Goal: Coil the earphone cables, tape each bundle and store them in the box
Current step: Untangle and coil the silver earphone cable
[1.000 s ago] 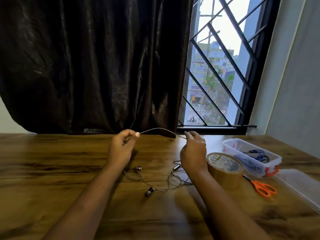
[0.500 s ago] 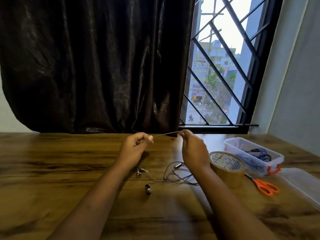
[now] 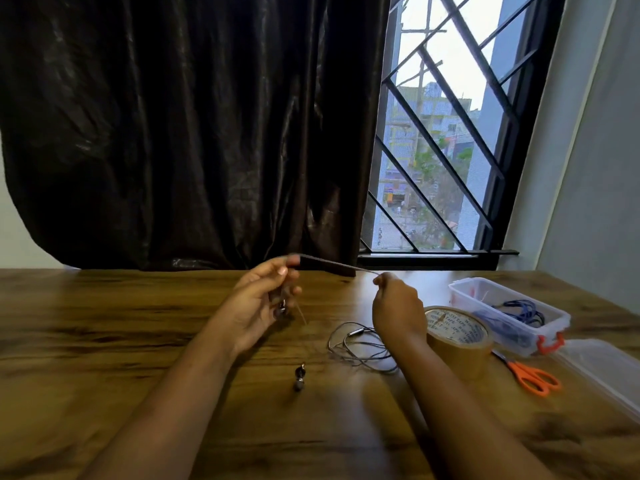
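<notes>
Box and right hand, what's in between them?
The tape roll stands between the right hand and the box, seen in the head view.

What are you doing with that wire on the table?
A person holds a stretch of earphone cable taut between two hands above the table. The left hand pinches one side and the right hand pinches the other. The rest lies in loose loops on the wood, with an earbud nearby, so it is not coiled yet. The tape roll, orange scissors and open box, holding a blue cable, sit at the right.
</notes>
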Demonstrator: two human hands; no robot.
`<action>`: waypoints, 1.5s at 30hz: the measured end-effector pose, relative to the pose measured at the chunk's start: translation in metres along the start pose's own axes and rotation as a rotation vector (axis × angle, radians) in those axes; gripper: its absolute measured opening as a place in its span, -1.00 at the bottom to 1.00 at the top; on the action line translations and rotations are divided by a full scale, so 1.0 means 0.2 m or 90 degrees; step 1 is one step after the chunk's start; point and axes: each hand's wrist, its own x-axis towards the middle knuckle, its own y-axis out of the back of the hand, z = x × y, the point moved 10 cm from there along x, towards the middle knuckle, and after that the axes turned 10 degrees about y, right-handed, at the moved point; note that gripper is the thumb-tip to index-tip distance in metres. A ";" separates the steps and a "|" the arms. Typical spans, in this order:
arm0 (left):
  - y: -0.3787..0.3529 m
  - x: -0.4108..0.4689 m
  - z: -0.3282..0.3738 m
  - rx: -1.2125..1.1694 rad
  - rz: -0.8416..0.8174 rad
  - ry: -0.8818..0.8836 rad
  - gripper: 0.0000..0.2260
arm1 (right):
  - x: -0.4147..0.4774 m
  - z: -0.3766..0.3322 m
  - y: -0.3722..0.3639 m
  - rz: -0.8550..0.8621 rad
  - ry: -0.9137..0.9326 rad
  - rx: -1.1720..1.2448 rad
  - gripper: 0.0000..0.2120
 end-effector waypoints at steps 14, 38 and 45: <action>0.14 0.04 0.00 -0.067 0.124 -0.034 -0.79 | -0.04 0.00 -0.14 -0.123 0.014 -0.087 -0.75; 0.01 -0.05 0.18 0.586 0.323 -0.348 -0.58 | -0.05 -0.26 -0.10 -0.064 0.213 0.015 -0.82; -0.04 0.02 -0.02 0.585 0.187 -0.241 -0.85 | -0.03 -0.26 -0.02 0.047 0.201 0.129 -0.81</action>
